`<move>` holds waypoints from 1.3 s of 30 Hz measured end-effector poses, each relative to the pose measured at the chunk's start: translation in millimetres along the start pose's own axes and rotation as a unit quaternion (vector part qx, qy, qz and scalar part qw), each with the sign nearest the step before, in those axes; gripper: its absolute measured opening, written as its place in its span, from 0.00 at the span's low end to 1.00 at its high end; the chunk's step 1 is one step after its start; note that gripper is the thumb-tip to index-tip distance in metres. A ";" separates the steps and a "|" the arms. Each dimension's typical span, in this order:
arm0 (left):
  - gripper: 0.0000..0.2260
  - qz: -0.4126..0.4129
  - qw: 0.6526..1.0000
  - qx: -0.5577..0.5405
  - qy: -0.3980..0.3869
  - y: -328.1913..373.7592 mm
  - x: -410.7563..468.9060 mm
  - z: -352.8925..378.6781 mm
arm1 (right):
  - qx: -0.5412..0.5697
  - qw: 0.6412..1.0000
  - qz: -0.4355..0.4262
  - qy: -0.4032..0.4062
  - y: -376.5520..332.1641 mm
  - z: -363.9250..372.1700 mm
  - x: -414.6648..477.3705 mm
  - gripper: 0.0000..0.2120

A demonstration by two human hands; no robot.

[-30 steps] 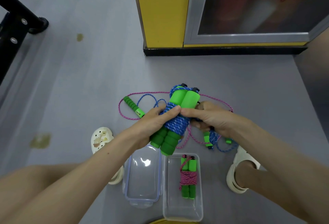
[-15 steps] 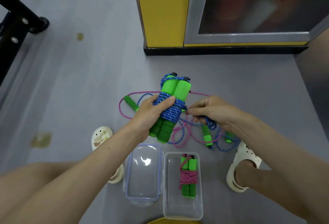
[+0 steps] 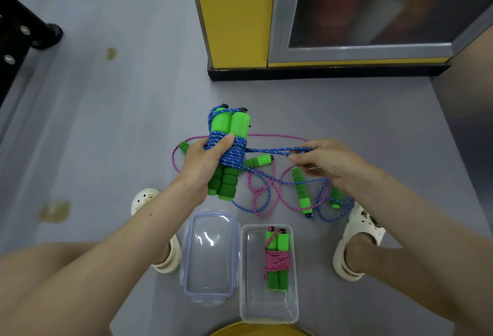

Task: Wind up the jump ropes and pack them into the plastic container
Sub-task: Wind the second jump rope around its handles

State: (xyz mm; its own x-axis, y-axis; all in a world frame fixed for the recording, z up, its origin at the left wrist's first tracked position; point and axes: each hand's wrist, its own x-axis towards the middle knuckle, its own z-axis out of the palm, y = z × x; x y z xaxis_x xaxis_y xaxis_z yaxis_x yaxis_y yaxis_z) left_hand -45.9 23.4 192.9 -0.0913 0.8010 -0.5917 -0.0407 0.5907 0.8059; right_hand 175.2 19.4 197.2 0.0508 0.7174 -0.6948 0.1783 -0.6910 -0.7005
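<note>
I have the left hand point(image 3: 205, 165) curled round the blue jump rope bundle point(image 3: 231, 125), above the floor point(image 3: 106, 122) just beyond the open container point(image 3: 268, 313) — the right hand point(image 3: 328, 162) pinches its loose strand point(image 3: 269, 151), stretched taut between them.

Half-wound bundle point(image 3: 229, 127) is being held off the floor by the left hand point(image 3: 205, 165), left of the right hand point(image 3: 330, 162). A strand point(image 3: 266, 151) is being stretched between bundle and right hand. Floor below, between cabinet point(image 3: 234, 15) and container point(image 3: 268, 319), is being covered by loose ropes point(image 3: 301, 191). Container is being flanked on its left by the lid point(image 3: 210, 269), edges touching. A packed bundle point(image 3: 277, 259) is being carried inside the container.
</note>
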 end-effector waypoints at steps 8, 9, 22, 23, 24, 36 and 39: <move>0.15 -0.007 1.000 0.009 -0.005 2.0 0.4 -0.9 | 0.283 0.957 -0.049 0.046 0.7 -4.7 4.0 0.07; 0.15 -0.002 1.000 0.020 -0.008 0.7 0.0 -0.7 | 0.298 0.953 -0.052 0.031 1.1 -4.7 3.6 0.07; 0.15 -0.008 1.000 0.008 0.013 1.0 1.1 1.9 | 0.408 0.911 -0.065 -0.017 -9.3 -8.4 -6.6 0.10; 0.14 -0.009 1.000 0.005 0.016 1.9 1.5 1.2 | 0.419 0.906 -0.061 -0.021 -9.9 -8.3 -7.7 0.10; 0.13 -0.009 1.000 0.002 0.019 3.1 1.3 0.8 | 0.426 0.903 -0.055 -0.023 -9.4 -8.0 -7.8 0.09; 0.15 -0.004 0.999 -0.021 0.027 16.2 -0.3 -7.9 | 0.009 0.993 -0.112 -0.043 -10.0 -19.8 -6.6 0.18; 0.15 0.013 1.000 -0.025 0.003 21.1 -1.2 -13.4 | -0.124 0.986 -0.084 -0.077 -6.7 -20.0 -9.4 0.09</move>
State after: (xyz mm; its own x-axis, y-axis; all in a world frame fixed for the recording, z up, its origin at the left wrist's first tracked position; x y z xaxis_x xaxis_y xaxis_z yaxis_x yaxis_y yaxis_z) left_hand -60.0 33.6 211.0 -0.0992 0.8155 -0.5703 -0.0881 0.5636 0.8213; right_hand 193.1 19.1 211.6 -0.1459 0.7853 -0.6016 0.4064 -0.5069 -0.7602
